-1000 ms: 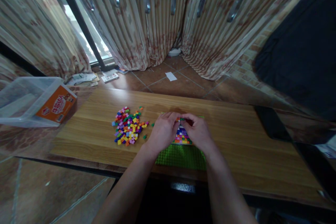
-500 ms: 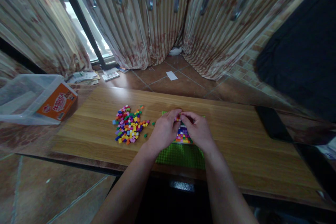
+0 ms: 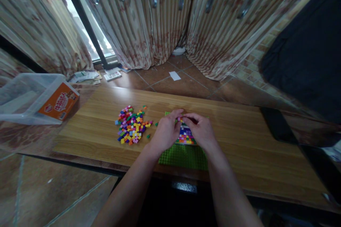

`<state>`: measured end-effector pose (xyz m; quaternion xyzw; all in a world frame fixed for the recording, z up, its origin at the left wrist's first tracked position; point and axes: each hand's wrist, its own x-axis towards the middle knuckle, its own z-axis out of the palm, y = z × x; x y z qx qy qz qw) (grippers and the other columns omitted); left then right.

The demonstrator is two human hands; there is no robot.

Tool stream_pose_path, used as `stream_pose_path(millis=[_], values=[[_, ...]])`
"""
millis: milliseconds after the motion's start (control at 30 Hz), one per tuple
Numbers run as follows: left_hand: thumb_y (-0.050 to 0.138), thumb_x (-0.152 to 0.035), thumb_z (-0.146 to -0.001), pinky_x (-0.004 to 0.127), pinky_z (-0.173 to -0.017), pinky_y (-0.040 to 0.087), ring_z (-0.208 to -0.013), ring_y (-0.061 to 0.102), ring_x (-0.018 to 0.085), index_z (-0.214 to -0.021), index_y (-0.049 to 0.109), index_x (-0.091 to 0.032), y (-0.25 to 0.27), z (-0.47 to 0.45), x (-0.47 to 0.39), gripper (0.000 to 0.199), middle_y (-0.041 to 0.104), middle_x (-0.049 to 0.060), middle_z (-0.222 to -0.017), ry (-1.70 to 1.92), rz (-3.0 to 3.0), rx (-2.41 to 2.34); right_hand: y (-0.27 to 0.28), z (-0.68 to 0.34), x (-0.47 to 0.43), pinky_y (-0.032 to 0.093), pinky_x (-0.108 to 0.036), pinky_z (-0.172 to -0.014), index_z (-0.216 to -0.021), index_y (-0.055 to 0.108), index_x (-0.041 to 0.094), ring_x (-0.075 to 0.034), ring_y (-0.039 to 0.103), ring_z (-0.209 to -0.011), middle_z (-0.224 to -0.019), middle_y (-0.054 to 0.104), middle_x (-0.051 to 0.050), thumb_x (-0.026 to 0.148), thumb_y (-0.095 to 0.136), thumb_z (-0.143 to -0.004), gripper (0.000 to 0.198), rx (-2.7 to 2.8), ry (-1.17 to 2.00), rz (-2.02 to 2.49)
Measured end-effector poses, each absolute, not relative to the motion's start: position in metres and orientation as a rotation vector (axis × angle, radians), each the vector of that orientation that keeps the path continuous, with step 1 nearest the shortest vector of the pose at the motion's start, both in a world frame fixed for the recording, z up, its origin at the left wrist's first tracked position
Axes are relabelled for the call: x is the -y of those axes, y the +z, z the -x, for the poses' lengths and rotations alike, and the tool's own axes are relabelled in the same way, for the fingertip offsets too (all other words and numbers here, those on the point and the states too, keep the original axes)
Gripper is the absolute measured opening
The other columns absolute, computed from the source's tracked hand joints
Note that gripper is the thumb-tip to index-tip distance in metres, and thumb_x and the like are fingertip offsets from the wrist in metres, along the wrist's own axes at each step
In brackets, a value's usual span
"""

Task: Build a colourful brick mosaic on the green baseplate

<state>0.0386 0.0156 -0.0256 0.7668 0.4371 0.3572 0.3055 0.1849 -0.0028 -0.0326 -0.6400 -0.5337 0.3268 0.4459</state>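
Note:
A green studded baseplate lies on the wooden table in front of me. Rows of small coloured bricks cover part of its middle. Over the left side of these rows is my left hand, its fingers bent together at the far end of the bricks. My right hand meets it from the other side, thumb and forefinger pinched close to a pink brick. Whatever lies between the fingertips is too small and too covered to make out. Both hands hide much of the brick rows.
Left of the baseplate lies a loose pile of coloured bricks, with a few strays beside it. A clear plastic tub with an orange label stands at the table's left end. A dark flat object rests at the right.
The camera view has shifted very slightly. Both hands stay at the far end of the brick rows, with only small finger movement.

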Motion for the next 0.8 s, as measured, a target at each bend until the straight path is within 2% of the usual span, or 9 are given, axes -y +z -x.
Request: stream_pose_path(millis=[200,500,700,800], values=[[0.056,-0.009,-0.087,0.038,-0.096,0.056,-0.107,0.071,0.022,-0.123,0.059,-0.018,-0.0284,-0.0409,-0.0172,0.037,0.074,0.008,-0.114,0.975,-1.944,-1.174,-0.0359,-0.1849,0.0011,0.053,-0.037,-0.080,-0.090,0.079,0.021,-0.022,0.072,-0.082,-0.090,0.080,-0.006,0.038,0.067,-0.078,0.023,1.281,0.854,1.562],[0.056,-0.008,-0.087,0.038,-0.097,0.057,-0.109,0.070,0.021,-0.119,0.061,-0.015,-0.0296,-0.0428,-0.0176,0.033,0.073,0.011,-0.118,0.972,-1.904,-1.195,-0.0390,-0.1862,-0.0003,0.052,-0.037,-0.077,-0.089,0.079,0.019,-0.023,0.071,-0.078,-0.088,0.080,-0.007,0.038,0.068,-0.077,0.025,1.268,0.889,1.540],[0.057,-0.006,-0.085,0.037,-0.093,0.058,-0.102,0.072,0.020,-0.117,0.061,-0.018,-0.0296,-0.0424,-0.0148,0.035,0.075,0.008,-0.107,1.004,-1.884,-1.185,-0.0393,-0.1873,0.0006,0.053,-0.037,-0.078,-0.090,0.079,0.020,-0.023,0.072,-0.080,-0.089,0.080,-0.006,0.038,0.068,-0.078,0.024,1.289,0.896,1.518],[0.056,-0.008,-0.086,0.037,-0.094,0.057,-0.103,0.071,0.020,-0.121,0.060,-0.017,-0.0293,-0.0375,-0.0163,0.037,0.074,0.009,-0.111,1.022,-1.856,-1.123,-0.0375,-0.1881,0.0013,0.053,-0.037,-0.079,-0.091,0.078,0.020,-0.023,0.072,-0.082,-0.090,0.080,-0.006,0.041,0.068,-0.078,0.026,1.287,0.910,1.524]])
